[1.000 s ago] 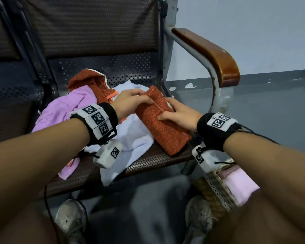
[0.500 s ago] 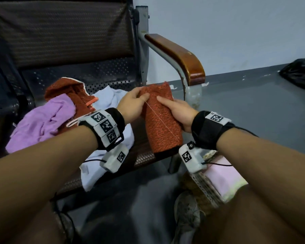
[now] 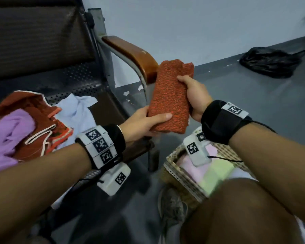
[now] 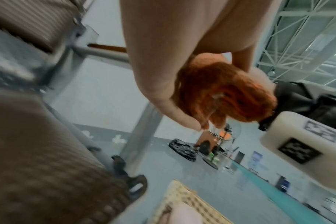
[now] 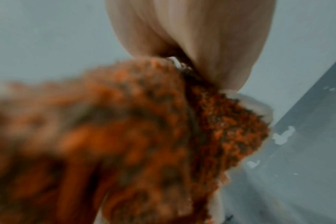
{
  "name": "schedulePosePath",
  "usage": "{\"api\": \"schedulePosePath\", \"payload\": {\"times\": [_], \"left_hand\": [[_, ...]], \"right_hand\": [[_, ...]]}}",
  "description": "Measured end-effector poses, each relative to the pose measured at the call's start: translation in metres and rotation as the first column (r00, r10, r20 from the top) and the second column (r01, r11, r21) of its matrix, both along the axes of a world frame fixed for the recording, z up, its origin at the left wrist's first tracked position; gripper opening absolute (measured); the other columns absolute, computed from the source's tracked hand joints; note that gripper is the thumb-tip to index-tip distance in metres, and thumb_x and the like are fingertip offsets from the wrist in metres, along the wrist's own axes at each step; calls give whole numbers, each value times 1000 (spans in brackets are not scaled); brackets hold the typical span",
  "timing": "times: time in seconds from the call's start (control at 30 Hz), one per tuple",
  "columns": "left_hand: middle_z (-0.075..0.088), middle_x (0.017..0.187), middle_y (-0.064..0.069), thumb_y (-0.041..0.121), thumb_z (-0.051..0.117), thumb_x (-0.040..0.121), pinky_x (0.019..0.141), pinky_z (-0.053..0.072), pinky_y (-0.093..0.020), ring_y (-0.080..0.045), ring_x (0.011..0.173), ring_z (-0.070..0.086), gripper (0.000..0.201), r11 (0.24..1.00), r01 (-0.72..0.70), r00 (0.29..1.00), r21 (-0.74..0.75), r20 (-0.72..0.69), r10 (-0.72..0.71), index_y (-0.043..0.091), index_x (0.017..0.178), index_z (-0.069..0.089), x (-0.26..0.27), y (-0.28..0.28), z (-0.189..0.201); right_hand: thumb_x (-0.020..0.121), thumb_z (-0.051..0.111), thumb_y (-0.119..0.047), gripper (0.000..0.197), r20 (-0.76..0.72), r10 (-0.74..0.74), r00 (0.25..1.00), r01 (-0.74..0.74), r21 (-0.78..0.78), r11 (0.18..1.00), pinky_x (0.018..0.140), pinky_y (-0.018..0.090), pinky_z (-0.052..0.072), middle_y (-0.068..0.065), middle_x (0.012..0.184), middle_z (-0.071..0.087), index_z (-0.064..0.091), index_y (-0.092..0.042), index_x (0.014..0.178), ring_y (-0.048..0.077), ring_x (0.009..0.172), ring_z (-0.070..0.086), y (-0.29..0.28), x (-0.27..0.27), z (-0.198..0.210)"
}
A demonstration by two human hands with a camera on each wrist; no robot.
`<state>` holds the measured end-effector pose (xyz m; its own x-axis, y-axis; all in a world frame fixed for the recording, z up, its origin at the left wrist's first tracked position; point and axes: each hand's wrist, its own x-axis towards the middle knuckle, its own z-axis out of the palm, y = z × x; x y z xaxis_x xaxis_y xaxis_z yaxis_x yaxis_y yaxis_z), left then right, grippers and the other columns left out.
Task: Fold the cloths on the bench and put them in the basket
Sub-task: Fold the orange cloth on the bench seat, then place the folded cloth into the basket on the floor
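A folded rust-orange cloth (image 3: 169,97) is held in the air to the right of the bench, above the basket. My left hand (image 3: 144,123) grips its lower end, thumb on top and fingers beneath. My right hand (image 3: 194,95) grips its right edge near the top. The wrist views show the same orange cloth (image 4: 226,94) (image 5: 125,144) close up and blurred. The woven basket (image 3: 176,171) stands on the floor by my right knee, with folded pale pink and green cloths (image 3: 213,171) inside. On the bench seat (image 3: 102,110) lie a purple cloth (image 3: 9,132), another rust cloth (image 3: 39,124) and a white cloth (image 3: 76,110).
The bench's wooden armrest (image 3: 130,53) curves down just left of the held cloth, with its metal leg (image 3: 153,159) below. A black plastic bag (image 3: 271,62) lies on the grey floor at the far right. My shoes (image 3: 173,208) are beside the basket.
Both hands lifted the folded orange cloth off the bench seat and carried it right, past the armrest, to above the basket. The left hand shifted to the cloth's lower end.
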<state>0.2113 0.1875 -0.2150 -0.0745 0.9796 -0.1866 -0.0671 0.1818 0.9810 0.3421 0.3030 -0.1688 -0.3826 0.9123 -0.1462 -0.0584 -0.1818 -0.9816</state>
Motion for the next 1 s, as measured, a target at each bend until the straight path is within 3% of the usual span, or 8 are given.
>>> {"api": "schedulePosePath", "payload": {"times": [0.13,0.23,0.33,0.5,0.57,0.7,0.87,1.0], "left_hand": [[73,110,-15,32,65,95,80,57,-42,-33,92,72,29,992,102,990,-70,-88,-108,15,119,60,58,39,-17],[72,102,-15,35,59,98,59,52,-27,-23,70,67,30,963,217,962,-161,-134,-240,14,119,57,110,70,-43],[74,87,-4,44,56,97,59,50,-24,-15,64,67,27,897,337,884,-285,-232,-406,19,109,58,157,92,-82],[74,67,1,44,60,91,60,53,-25,-11,58,67,33,762,399,767,-510,-270,-582,12,90,69,205,99,-152],[75,84,-6,34,61,91,74,59,-34,-21,75,70,29,734,405,724,-544,-300,-621,8,101,70,211,101,-177],[65,125,-11,32,60,89,103,47,-41,-29,110,61,44,665,385,638,-640,-336,-693,9,126,63,204,103,-202],[59,131,-13,47,64,87,99,47,-37,-31,113,58,63,625,279,426,-729,-489,-761,7,134,55,193,110,-216],[59,131,-14,53,66,84,99,48,-38,-31,113,57,69,629,265,388,-730,-517,-763,8,136,53,192,112,-216]], "right_hand": [[93,63,-26,26,52,-253,966,256,-90,962,87,39,58,8,103,75,68,-9,111,23,90,73,25,73,-32],[92,65,-26,38,118,-433,894,448,-184,875,87,42,60,10,107,75,64,-5,124,24,93,74,36,132,-75],[91,67,-32,50,280,-519,808,580,-218,785,93,45,57,11,113,71,57,-4,131,27,97,72,38,183,-123],[96,59,-35,46,412,-402,818,558,-397,728,103,49,51,16,121,69,60,-3,129,35,111,67,30,235,-201],[96,60,-34,44,402,-366,839,529,-449,720,102,46,52,16,123,70,63,-7,129,32,111,67,30,240,-222],[98,57,-34,40,464,-250,850,478,-480,736,105,48,49,15,124,69,64,-6,126,32,114,65,25,232,-255],[103,52,-26,37,517,-182,837,456,-472,755,104,50,49,16,129,65,58,-9,134,35,116,63,20,222,-284],[101,50,-32,45,546,-113,830,436,-509,742,108,50,46,16,134,62,55,-7,138,35,121,60,28,221,-280]]}}
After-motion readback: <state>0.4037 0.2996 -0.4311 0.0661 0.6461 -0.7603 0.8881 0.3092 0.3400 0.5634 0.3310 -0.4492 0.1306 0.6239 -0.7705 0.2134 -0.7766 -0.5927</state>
